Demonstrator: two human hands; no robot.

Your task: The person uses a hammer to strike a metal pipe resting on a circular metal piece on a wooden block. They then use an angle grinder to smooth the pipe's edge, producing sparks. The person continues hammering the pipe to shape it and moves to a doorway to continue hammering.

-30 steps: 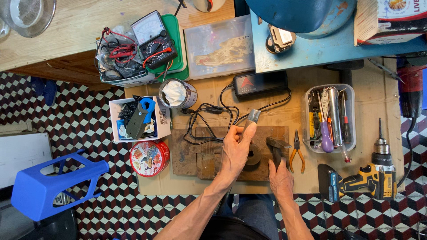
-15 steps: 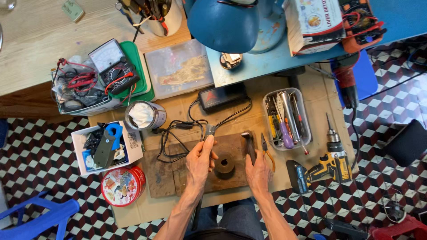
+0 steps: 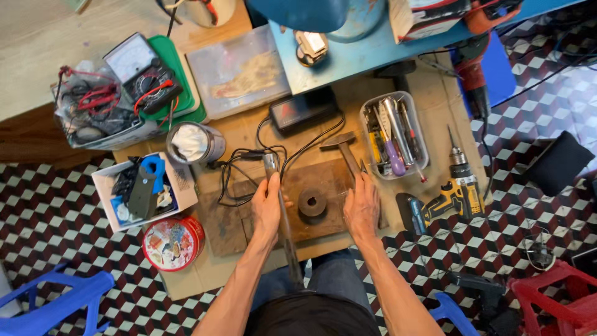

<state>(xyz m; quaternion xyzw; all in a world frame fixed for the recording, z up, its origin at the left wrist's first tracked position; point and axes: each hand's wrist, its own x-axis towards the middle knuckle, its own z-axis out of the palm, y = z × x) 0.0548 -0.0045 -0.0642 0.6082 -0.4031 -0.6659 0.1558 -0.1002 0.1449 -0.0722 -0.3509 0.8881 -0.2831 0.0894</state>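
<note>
The right hand (image 3: 362,208) has dropped the pliers and now grips the hammer (image 3: 348,157) handle. The left hand (image 3: 267,208) still clasps the rod (image 3: 283,218), with the ring (image 3: 312,202) between both hands.

2 bare forearms, black shirt, blue jeans

On the counter (image 3: 323,246), a wooden block (image 3: 273,214) lies at centre, with a ring-shaped part (image 3: 312,202) on it. The hammer (image 3: 346,152) lies at one o'clock from the ring, the tool tray (image 3: 394,134) at two, the cordless drill (image 3: 453,186) at three. The power adapter (image 3: 303,109) sits at twelve. The cup (image 3: 190,143) stands at ten o'clock, the small box (image 3: 144,190) at nine, and the round tin (image 3: 173,242) at eight.
</note>
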